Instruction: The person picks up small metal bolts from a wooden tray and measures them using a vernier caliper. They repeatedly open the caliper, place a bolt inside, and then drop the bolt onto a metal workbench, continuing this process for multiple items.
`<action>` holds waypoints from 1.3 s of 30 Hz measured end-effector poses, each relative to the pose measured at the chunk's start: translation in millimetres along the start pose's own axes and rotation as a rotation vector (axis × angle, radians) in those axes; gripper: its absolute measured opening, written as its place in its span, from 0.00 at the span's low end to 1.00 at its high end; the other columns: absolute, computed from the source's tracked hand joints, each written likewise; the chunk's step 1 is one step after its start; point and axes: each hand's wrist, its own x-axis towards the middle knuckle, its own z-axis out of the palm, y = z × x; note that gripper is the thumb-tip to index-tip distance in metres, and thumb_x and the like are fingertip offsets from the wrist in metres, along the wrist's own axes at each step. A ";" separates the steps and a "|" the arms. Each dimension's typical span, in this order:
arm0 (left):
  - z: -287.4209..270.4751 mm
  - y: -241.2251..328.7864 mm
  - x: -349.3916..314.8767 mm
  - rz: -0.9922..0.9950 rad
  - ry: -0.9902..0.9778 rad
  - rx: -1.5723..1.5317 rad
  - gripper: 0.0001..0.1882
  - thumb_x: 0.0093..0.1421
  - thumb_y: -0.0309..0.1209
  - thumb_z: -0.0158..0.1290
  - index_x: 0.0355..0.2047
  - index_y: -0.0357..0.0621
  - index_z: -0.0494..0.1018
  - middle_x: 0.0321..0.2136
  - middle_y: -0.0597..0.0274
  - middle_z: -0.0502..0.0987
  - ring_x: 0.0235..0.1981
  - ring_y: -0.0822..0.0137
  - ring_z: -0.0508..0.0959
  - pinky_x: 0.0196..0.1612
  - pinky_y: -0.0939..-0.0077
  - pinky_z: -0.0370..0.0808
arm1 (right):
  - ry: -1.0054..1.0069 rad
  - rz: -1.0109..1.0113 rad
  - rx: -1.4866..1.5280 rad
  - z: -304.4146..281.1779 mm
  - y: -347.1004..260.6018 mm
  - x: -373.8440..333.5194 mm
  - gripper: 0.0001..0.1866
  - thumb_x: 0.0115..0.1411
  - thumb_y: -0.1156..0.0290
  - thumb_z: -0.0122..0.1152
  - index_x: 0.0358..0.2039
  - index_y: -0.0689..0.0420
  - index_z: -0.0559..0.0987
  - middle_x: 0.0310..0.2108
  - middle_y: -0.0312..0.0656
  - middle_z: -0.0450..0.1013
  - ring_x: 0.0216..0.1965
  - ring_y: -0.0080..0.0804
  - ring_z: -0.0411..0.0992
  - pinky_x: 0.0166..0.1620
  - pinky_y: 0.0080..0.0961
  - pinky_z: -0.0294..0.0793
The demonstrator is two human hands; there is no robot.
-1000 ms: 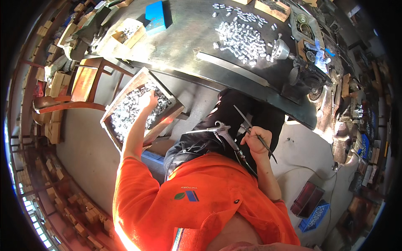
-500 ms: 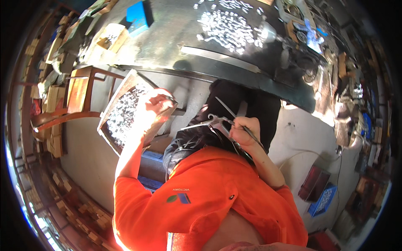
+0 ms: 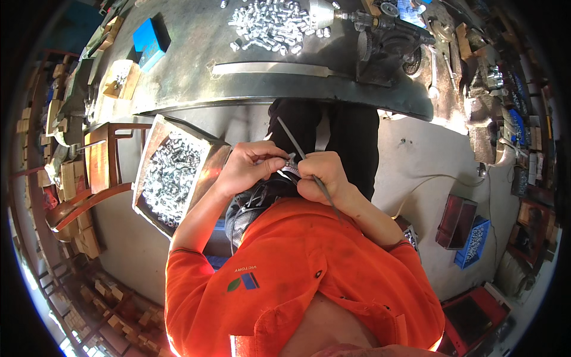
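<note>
My left hand [image 3: 248,167] pinches a small silver metal part [image 3: 290,162] in front of my chest. My right hand [image 3: 324,176] grips a thin metal file [image 3: 291,140] whose tip points up and away; the file touches the small part. Both hands meet over my lap, above my orange shirt. A wooden tray [image 3: 156,134] full of small silver metal parts [image 3: 171,172] stands just left of my left forearm.
A dark metal workbench [image 3: 196,71] lies ahead with a heap of silver parts [image 3: 270,21], a long flat steel bar [image 3: 273,69], a blue box [image 3: 148,41] and a bench machine [image 3: 389,41]. A wooden chair [image 3: 101,166] is at the left, red and blue crates [image 3: 464,232] at the right.
My left hand has come away from the tray of parts and joined the right hand at my lap, now holding a small part against the file.
</note>
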 end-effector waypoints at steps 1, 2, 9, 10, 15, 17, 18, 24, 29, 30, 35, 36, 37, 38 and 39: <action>0.6 -0.8 -0.6 -0.037 0.017 -0.013 0.07 0.58 0.25 0.53 0.35 0.34 0.76 0.23 0.63 0.75 0.20 0.78 0.71 0.23 0.87 0.69 | 0.004 -0.071 -0.034 0.7 0.2 1.6 0.13 0.29 0.81 0.53 0.10 0.56 0.57 0.10 0.41 0.53 0.11 0.36 0.54 0.15 0.29 0.50; 1.5 -1.6 -0.3 -0.070 0.032 -0.027 0.08 0.60 0.27 0.52 0.35 0.33 0.75 0.21 0.63 0.74 0.18 0.77 0.71 0.21 0.86 0.69 | 0.004 -0.080 -0.079 1.0 1.8 0.6 0.13 0.29 0.79 0.54 0.10 0.56 0.58 0.09 0.41 0.54 0.11 0.37 0.55 0.15 0.30 0.52; 7.1 -10.3 4.4 -0.040 0.015 -0.174 0.14 0.63 0.32 0.48 0.35 0.28 0.73 0.20 0.57 0.75 0.16 0.72 0.75 0.20 0.81 0.72 | 0.119 -0.155 -0.244 4.1 9.1 -4.7 0.12 0.30 0.76 0.56 0.11 0.56 0.60 0.09 0.40 0.56 0.12 0.39 0.58 0.16 0.32 0.57; 8.9 -11.5 4.5 -0.033 0.027 -0.196 0.14 0.63 0.31 0.48 0.35 0.28 0.73 0.20 0.57 0.75 0.17 0.72 0.75 0.20 0.81 0.72 | 0.140 -0.160 -0.254 4.7 9.8 -5.0 0.12 0.31 0.76 0.55 0.11 0.56 0.60 0.09 0.40 0.56 0.12 0.39 0.58 0.16 0.31 0.57; 11.0 -7.8 5.3 -0.041 0.041 -0.207 0.11 0.62 0.27 0.48 0.36 0.27 0.72 0.23 0.54 0.76 0.19 0.70 0.76 0.24 0.79 0.75 | 0.070 -0.100 -0.168 -0.4 4.8 -0.5 0.10 0.31 0.78 0.54 0.12 0.56 0.62 0.09 0.41 0.57 0.12 0.39 0.59 0.15 0.30 0.57; 6.7 -4.8 6.8 -0.058 -0.017 -0.181 0.10 0.61 0.24 0.48 0.38 0.26 0.72 0.26 0.51 0.77 0.21 0.68 0.77 0.27 0.76 0.76 | 0.062 -0.062 -0.113 -0.5 5.8 -1.3 0.10 0.32 0.80 0.53 0.11 0.56 0.61 0.09 0.40 0.57 0.11 0.37 0.59 0.15 0.27 0.56; 6.6 -5.1 7.3 -0.052 -0.029 -0.211 0.10 0.61 0.23 0.48 0.38 0.27 0.72 0.27 0.51 0.77 0.22 0.67 0.77 0.28 0.76 0.76 | 0.079 -0.039 -0.080 1.7 8.8 -3.7 0.11 0.32 0.82 0.53 0.10 0.56 0.59 0.09 0.40 0.56 0.11 0.34 0.59 0.15 0.26 0.54; 2.1 -4.7 11.8 0.050 0.023 -0.366 0.09 0.60 0.21 0.49 0.40 0.29 0.71 0.24 0.55 0.77 0.27 0.67 0.78 0.34 0.77 0.77 | 0.108 0.280 0.239 1.2 16.1 -13.1 0.11 0.38 0.86 0.46 0.09 0.59 0.57 0.09 0.36 0.57 0.13 0.20 0.64 0.17 0.18 0.61; -2.0 -10.0 15.1 0.101 0.049 -0.273 0.09 0.60 0.21 0.49 0.40 0.29 0.71 0.25 0.56 0.77 0.28 0.68 0.78 0.35 0.77 0.76 | 0.104 0.374 0.319 -1.9 20.1 -14.3 0.11 0.40 0.87 0.43 0.09 0.60 0.56 0.09 0.34 0.57 0.15 0.19 0.66 0.18 0.17 0.65; -0.7 -9.5 15.2 0.071 0.027 -0.264 0.09 0.60 0.21 0.49 0.40 0.29 0.71 0.25 0.55 0.77 0.28 0.67 0.78 0.35 0.77 0.76 | 0.107 0.385 0.329 -1.4 19.4 -13.6 0.11 0.40 0.87 0.43 0.09 0.60 0.57 0.09 0.33 0.57 0.15 0.18 0.66 0.19 0.17 0.65; 13.1 -4.7 14.2 0.018 -0.017 -0.240 0.08 0.60 0.22 0.49 0.38 0.28 0.72 0.25 0.54 0.77 0.25 0.66 0.78 0.31 0.76 0.76 | 0.133 0.274 0.266 5.2 20.0 -13.4 0.08 0.37 0.84 0.49 0.11 0.59 0.62 0.09 0.35 0.52 0.14 0.15 0.53 0.16 0.18 0.52; 14.4 -4.2 14.5 0.012 -0.017 -0.226 0.09 0.60 0.23 0.49 0.38 0.28 0.72 0.23 0.54 0.77 0.24 0.67 0.78 0.30 0.77 0.76 | 0.133 0.239 0.223 1.9 11.5 -8.3 0.08 0.37 0.84 0.49 0.11 0.58 0.62 0.09 0.35 0.52 0.14 0.15 0.53 0.16 0.18 0.52; 15.6 -3.9 14.7 0.005 -0.017 -0.212 0.09 0.60 0.24 0.49 0.37 0.28 0.72 0.21 0.55 0.76 0.23 0.68 0.78 0.28 0.78 0.76 | 0.133 0.203 0.180 0.1 7.1 -5.6 0.08 0.38 0.84 0.50 0.11 0.58 0.62 0.09 0.36 0.53 0.14 0.16 0.53 0.16 0.19 0.52; 16.9 -3.4 15.5 -0.001 -0.021 -0.197 0.09 0.60 0.24 0.50 0.37 0.28 0.72 0.20 0.56 0.76 0.22 0.69 0.77 0.27 0.78 0.76 | 0.136 0.125 0.094 -0.6 7.6 -5.1 0.08 0.38 0.83 0.50 0.11 0.58 0.62 0.09 0.37 0.53 0.13 0.16 0.53 0.16 0.19 0.53; 18.6 -4.4 15.6 -0.023 -0.002 -0.219 0.09 0.60 0.24 0.50 0.37 0.28 0.72 0.19 0.56 0.76 0.21 0.69 0.77 0.27 0.78 0.76 | 0.137 0.047 0.008 -1.3 8.9 -4.1 0.09 0.38 0.83 0.50 0.11 0.58 0.62 0.09 0.38 0.54 0.13 0.17 0.53 0.16 0.19 0.53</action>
